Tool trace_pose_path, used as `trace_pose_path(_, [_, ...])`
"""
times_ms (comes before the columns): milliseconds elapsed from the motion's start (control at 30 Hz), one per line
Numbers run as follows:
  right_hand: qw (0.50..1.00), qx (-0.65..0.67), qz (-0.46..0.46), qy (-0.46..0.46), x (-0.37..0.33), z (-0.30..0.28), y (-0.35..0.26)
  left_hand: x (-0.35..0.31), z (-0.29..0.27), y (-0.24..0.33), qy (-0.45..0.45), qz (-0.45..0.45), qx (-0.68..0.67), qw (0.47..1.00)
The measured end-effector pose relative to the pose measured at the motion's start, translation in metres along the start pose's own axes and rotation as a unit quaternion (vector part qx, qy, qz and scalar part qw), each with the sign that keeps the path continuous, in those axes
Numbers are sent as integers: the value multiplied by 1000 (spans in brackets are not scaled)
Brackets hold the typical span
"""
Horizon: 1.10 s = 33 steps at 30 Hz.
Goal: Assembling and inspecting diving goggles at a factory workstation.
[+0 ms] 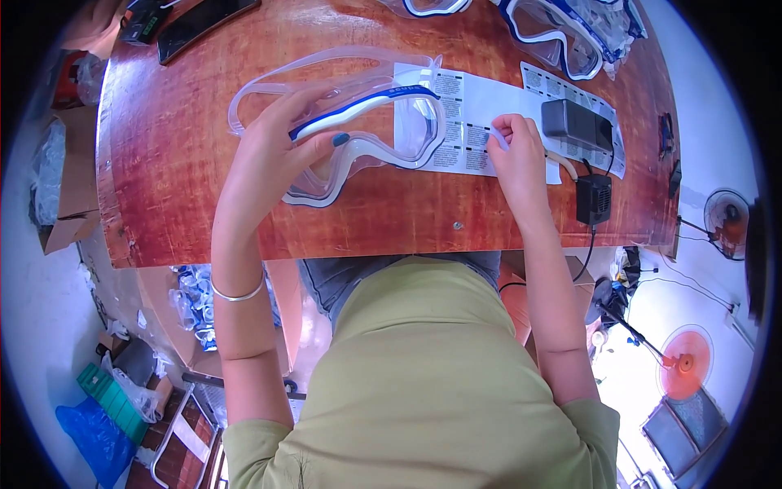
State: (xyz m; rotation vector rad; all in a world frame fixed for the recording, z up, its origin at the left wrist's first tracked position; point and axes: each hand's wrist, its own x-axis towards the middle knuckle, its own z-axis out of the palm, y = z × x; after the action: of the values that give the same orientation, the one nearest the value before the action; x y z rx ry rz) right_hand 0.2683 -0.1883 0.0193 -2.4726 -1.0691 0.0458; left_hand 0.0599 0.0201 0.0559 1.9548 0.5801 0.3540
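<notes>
My left hand grips a diving mask by its left side, the thumb with dark nail polish pressed on the frame. The mask has a blue and white rim, a clear skirt and a clear strap looping up behind it. Its right end overlaps a white sheet of printed labels lying on the table. Above that sheet my right hand is closed in a pinch on a small whitish label. A dark grey box-shaped device rests on the sheets just right of my right hand.
A black power adapter with a cable sits at the wooden table's front right. More masks lie at the back right. A dark phone is at the back left, near another person's hand. Below stands a carton of masks.
</notes>
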Motion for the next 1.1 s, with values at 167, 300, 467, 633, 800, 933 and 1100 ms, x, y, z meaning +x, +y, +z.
trace_pose_path(167, [1000, -16, -1, -24, 0, -1, 1, -1, -1, 1, -6, -18, -9, 1000])
trace_pose_path(300, [1000, -16, -3, -11, -2, 0, 0, -1, 0, -1, -2, -18, -3, 1000])
trace_pose_path(467, [999, -16, -29, 24, -9, 0, -3, 0, -1, 0, -9, -19, -3, 1000])
trace_pose_path(633, [1000, -16, -22, 9, -9, -3, -8, 0, -1, -2, -12, -11, -22, 1000])
trace_pose_path(800, [1000, 12, 6, 3, -6, -2, -5, 0, 0, 0, -7, -7, -13, 1000])
trace_pose_path(933, [1000, 13, 6, 14, -7, 0, -4, 0, 0, -1, -9, -18, -18, 1000])
trace_pose_path(1100, [1000, 14, 14, -12, -4, -2, -3, 0, 0, 0, -11, -23, -19, 999])
